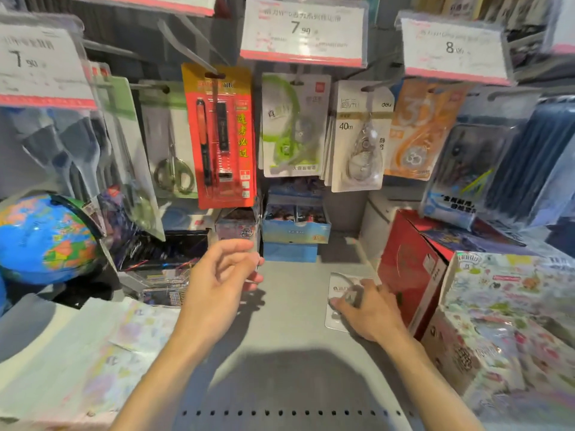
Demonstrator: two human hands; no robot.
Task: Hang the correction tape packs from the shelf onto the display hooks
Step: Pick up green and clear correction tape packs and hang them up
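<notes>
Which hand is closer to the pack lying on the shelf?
Right. The right hand rests on the pack, fingers over it; the left hand hangs apart to its left, holding nothing.

One tape pack [337, 301] flat on the grey shelf [289, 321], near its right side, just beside a red box: white card, grey-green dispenser under clear blister, partly hidden under the right hand [370, 309]. More packs on hooks above the shelf's back edge: green pack [294, 126], white "40m" pack [361, 135], orange pack [420, 129], side by side, hanging upright, slightly overlapping.
</notes>
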